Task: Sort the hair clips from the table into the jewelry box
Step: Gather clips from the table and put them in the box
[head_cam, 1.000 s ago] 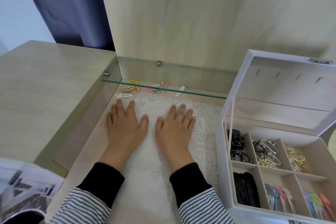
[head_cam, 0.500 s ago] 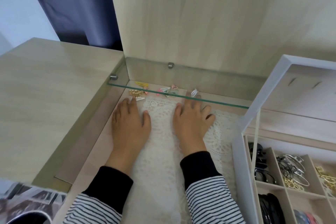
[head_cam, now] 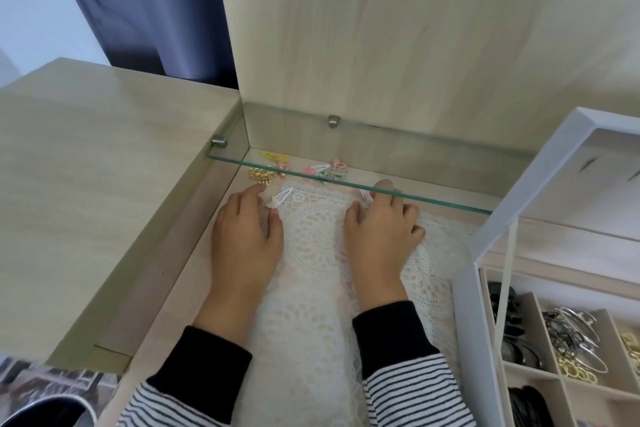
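Hands: left hand [head_cam: 244,236] touches white clip [head_cam: 281,199]; right hand [head_cam: 381,236] pinches another.

We find no readable text, label, brand, number or sign anywhere; the printed paper at the lower left is too blurred to read.

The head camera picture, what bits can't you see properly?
- Jewelry box: cut off by the right and bottom edges, so most compartments are missing.
- Right hand: fingertips sit behind the glass shelf edge; its grip on the white clip is unclear.
- Small clips under the shelf: too small to count.
- Left hand: palm hidden.
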Demonstrator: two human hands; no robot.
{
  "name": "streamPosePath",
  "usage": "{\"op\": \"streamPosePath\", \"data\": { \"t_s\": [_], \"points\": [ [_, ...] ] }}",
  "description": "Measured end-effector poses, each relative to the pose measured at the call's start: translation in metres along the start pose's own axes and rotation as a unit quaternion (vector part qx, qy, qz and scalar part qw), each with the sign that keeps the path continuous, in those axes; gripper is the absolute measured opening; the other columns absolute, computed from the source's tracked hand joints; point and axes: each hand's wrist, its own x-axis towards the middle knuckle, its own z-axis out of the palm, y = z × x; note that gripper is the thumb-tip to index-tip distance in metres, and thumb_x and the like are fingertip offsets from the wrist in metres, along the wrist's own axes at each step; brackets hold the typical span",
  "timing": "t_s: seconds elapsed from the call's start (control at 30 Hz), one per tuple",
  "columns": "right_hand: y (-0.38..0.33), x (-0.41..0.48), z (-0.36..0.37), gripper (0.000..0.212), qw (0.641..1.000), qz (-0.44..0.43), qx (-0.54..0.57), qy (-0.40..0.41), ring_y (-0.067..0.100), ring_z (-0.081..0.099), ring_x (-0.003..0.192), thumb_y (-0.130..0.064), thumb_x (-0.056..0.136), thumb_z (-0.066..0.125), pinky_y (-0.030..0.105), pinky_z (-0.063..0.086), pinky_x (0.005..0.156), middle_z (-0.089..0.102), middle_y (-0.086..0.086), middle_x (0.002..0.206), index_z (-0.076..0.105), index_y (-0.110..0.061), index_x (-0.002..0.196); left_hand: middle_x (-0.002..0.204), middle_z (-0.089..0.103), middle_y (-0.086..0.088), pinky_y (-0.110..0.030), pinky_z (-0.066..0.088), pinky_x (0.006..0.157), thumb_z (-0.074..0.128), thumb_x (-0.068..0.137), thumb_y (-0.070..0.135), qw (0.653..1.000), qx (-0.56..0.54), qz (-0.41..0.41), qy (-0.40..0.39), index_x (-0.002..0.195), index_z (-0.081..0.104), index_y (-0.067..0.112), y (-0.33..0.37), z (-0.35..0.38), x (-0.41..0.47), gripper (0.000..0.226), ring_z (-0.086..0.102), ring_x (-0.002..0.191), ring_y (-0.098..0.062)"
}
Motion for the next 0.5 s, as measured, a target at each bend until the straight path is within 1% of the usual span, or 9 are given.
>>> {"op": "streamPosePath", "data": {
  "t_s": [0.07,0.13,0.17,0.23,0.3,0.4,0.5],
  "points": [
    [0.0004,-0.0003,0.0021,0.044,1.000,-0.010,-0.006,0.008,0.028,0.048,0.102,-0.031,0.088,0.057,0.037,0.029,0.076,0.058,0.002,0.124,0.050,-0.022,0.130,0.117,0.059,-0.009,-0.038,0.046,0.095,0.061,0.091,0.018,1.000,0.014,-0.003,-0.007,0.127,0.058,0.008,-0.0027,0.0015,0.0006,0.037,0.054,0.109,-0.026],
    [0.0014,-0.0013,0.0042,0.045,0.999,-0.026,-0.024,0.010,0.028,0.047,0.101,-0.032,0.089,0.057,0.036,0.027,0.075,0.056,0.000,0.130,0.051,-0.027,0.133,0.117,0.058,-0.010,-0.040,0.046,0.095,0.061,0.092,0.022,0.999,0.031,0.000,-0.015,0.127,0.061,0.009,-0.0050,0.0034,0.0015,0.037,0.053,0.110,-0.027],
    [0.0021,-0.0008,0.0048,0.041,0.999,-0.031,-0.027,0.009,0.028,0.046,0.100,-0.031,0.090,0.056,0.036,0.024,0.074,0.057,-0.001,0.130,0.054,-0.028,0.131,0.115,0.058,-0.010,-0.041,0.046,0.094,0.061,0.093,0.024,0.999,0.037,0.001,-0.016,0.125,0.063,0.010,-0.0056,0.0042,0.0021,0.036,0.053,0.109,-0.028],
    [0.0030,-0.0002,0.0044,0.030,0.999,-0.031,-0.023,0.003,0.028,0.045,0.101,-0.030,0.091,0.054,0.035,0.020,0.074,0.060,-0.001,0.125,0.062,-0.025,0.119,0.111,0.058,-0.010,-0.042,0.047,0.091,0.062,0.092,0.024,0.999,0.048,0.006,-0.010,0.118,0.069,0.011,-0.0058,0.0050,0.0025,0.030,0.054,0.105,-0.030],
    [0.0028,0.0001,0.0030,0.024,1.000,-0.026,-0.008,0.000,0.028,0.045,0.103,-0.029,0.092,0.054,0.035,0.023,0.075,0.061,0.000,0.121,0.066,-0.021,0.112,0.108,0.058,-0.011,-0.043,0.048,0.090,0.063,0.091,0.023,0.999,0.053,0.011,-0.004,0.111,0.072,0.011,-0.0066,0.0052,0.0030,0.024,0.055,0.102,-0.030],
    [0.0024,-0.0001,0.0026,0.024,0.999,-0.030,0.015,0.004,0.029,0.047,0.104,-0.025,0.091,0.057,0.038,0.031,0.079,0.062,0.003,0.117,0.067,-0.018,0.111,0.108,0.059,-0.010,-0.043,0.049,0.089,0.063,0.091,0.023,0.998,0.059,0.011,-0.006,0.106,0.072,0.012,-0.0070,0.0049,0.0038,0.021,0.056,0.100,-0.029],
    [0.0023,0.0001,0.0032,0.021,0.998,-0.036,0.056,0.001,0.029,0.048,0.103,-0.018,0.091,0.058,0.038,0.033,0.080,0.062,0.008,0.114,0.067,-0.013,0.108,0.107,0.061,-0.009,-0.043,0.050,0.087,0.064,0.090,0.023,0.998,0.062,0.018,-0.006,0.103,0.073,0.013,-0.0066,0.0044,0.0044,0.019,0.058,0.098,-0.029]
  ]
}}
